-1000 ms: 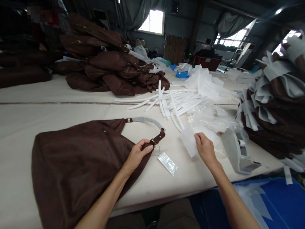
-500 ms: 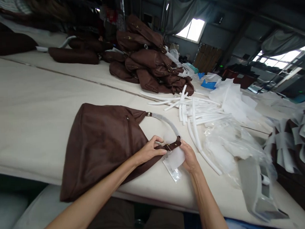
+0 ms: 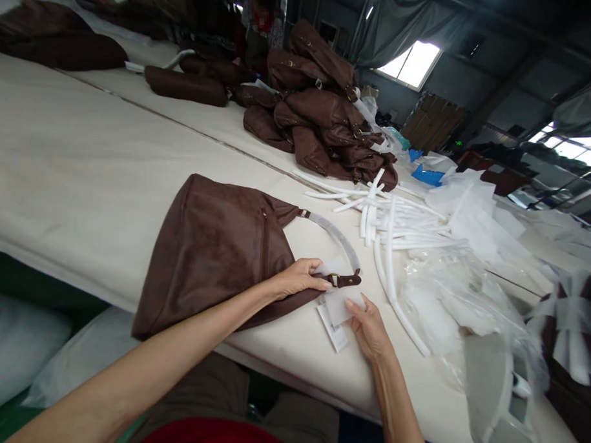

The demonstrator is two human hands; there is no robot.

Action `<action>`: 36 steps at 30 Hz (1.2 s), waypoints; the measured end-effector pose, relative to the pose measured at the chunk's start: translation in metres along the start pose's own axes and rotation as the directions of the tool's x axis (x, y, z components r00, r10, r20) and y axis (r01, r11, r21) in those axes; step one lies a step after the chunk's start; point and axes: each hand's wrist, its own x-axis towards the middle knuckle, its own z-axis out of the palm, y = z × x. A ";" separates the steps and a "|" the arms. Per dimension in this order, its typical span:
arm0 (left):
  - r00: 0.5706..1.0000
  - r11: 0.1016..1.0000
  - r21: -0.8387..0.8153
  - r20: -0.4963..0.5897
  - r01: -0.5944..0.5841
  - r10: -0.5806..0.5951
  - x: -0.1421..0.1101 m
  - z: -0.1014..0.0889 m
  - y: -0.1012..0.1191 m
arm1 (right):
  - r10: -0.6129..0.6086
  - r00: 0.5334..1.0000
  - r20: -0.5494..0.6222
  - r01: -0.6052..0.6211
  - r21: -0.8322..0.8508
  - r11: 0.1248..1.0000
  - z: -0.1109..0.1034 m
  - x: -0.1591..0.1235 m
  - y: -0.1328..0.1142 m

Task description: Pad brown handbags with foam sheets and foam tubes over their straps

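Pale tabletop (image 3: 105,183); brown bag (image 3: 223,237), whitish wrapped strap (image 3: 340,235).

Counter (image 3: 80,158): pale, smooth surface. Near middle: one brown handbag (image 3: 223,243), lying flat. Far middle: heap of brown bags (image 3: 315,111). Right of handbag: loose white rods (image 3: 412,233). Near right: crumpled clear plastic (image 3: 431,307), grey holder (image 3: 488,389). Far right: white sheets (image 3: 474,209).

Left of frame centre, a brown bag (image 3: 223,243) lies flat, its partly pale-wrapped handle (image 3: 342,238) curving right; below the handle's end, a white sheet (image 3: 340,307) overlaps a tag (image 3: 336,341).
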 end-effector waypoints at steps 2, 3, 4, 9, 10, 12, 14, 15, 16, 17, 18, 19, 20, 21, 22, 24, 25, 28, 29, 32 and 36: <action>1.000 1.000 0.001 0.001 0.003 -0.003 0.000 0.001 0.002 | 0.069 0.997 -0.017 -0.069 0.015 0.998 0.009 -0.007 0.006; 1.000 1.000 0.003 0.002 0.004 -0.004 0.000 0.001 0.003 | 0.103 0.994 -0.020 -0.102 0.037 0.994 0.014 -0.010 0.009; 1.000 1.000 0.006 0.005 0.004 -0.004 -0.001 0.001 0.004 | 0.130 0.991 -0.025 -0.128 0.061 0.990 0.018 -0.012 0.012; 1.000 1.000 0.027 0.023 0.003 -0.004 -0.001 0.002 0.003 | 0.021 0.984 -0.177 0.018 0.220 0.975 0.025 -0.010 0.024; 1.000 1.000 0.031 0.031 0.000 -0.001 -0.001 0.002 0.002 | -0.024 0.978 -0.207 0.072 0.227 0.971 0.024 -0.007 0.026; 1.000 1.000 0.025 0.017 -0.012 0.011 -0.001 0.003 0.000 | -0.088 0.963 -0.255 0.143 0.207 0.968 0.022 0.000 0.028; 0.999 1.000 -0.016 -0.033 -0.008 0.007 -0.002 0.003 0.000 | -0.099 0.948 -0.303 0.164 0.197 0.967 0.023 0.008 0.031; 0.998 0.999 -0.046 -0.059 0.006 -0.008 -0.003 0.003 0.000 | -0.096 0.943 -0.318 0.169 0.213 0.962 0.025 0.012 0.032; 0.997 0.997 -0.078 -0.076 0.022 -0.028 -0.004 0.003 0.000 | -0.093 0.942 -0.322 0.175 0.237 0.956 0.028 0.015 0.034; 0.996 0.993 -0.109 -0.077 0.035 -0.044 -0.004 0.003 0.000 | -0.095 0.943 -0.319 0.184 0.262 0.947 0.031 0.018 0.035; 0.997 0.991 -0.131 -0.061 0.041 -0.050 -0.005 0.003 0.000 | -0.101 0.944 -0.314 0.195 0.282 0.939 0.034 0.020 0.035; 0.998 0.989 -0.144 -0.039 0.040 -0.046 -0.005 0.003 0.001 | -0.109 0.944 -0.312 0.206 0.295 0.933 0.038 0.021 0.035; 0.999 0.988 -0.149 -0.019 0.033 -0.036 -0.005 0.003 0.001 | -0.116 0.941 -0.317 0.215 0.299 0.930 0.041 0.022 0.035; 1.000 0.989 -0.144 -0.003 0.025 -0.025 -0.005 0.004 0.000 | -0.117 0.937 -0.328 0.220 0.296 0.930 0.043 0.022 0.034; 1.000 0.991 -0.132 0.002 0.018 -0.018 -0.004 0.004 0.000 | -0.115 0.934 -0.339 0.220 0.290 0.931 0.045 0.021 0.032; 1.000 0.995 -0.101 -0.014 0.016 -0.018 -0.003 0.005 -0.002 | -0.108 0.931 -0.349 0.214 0.284 0.935 0.045 0.019 0.028; 0.999 0.995 -0.096 -0.028 0.020 -0.023 -0.002 0.005 -0.003 | -0.105 0.933 -0.344 0.210 0.284 0.936 0.044 0.016 0.027; 0.999 0.995 -0.092 -0.030 0.039 -0.042 -0.001 0.008 -0.005 | -0.096 0.954 -0.285 0.170 0.250 0.953 0.034 0.003 0.026; 0.999 0.995 -0.084 -0.019 0.044 -0.046 -0.001 0.009 -0.005 | -0.089 0.960 -0.265 0.149 0.216 0.965 0.028 -0.004 0.028; 0.999 0.998 -0.027 -0.002 0.052 -0.052 0.000 0.010 -0.002 | -0.128 0.955 -0.268 0.146 0.048 0.988 0.009 -0.022 0.037; 0.998 0.998 0.015 -0.001 0.068 -0.068 0.000 0.008 0.004 | -0.426 0.882 -0.200 0.325 -0.396 0.859 -0.010 -0.029 0.044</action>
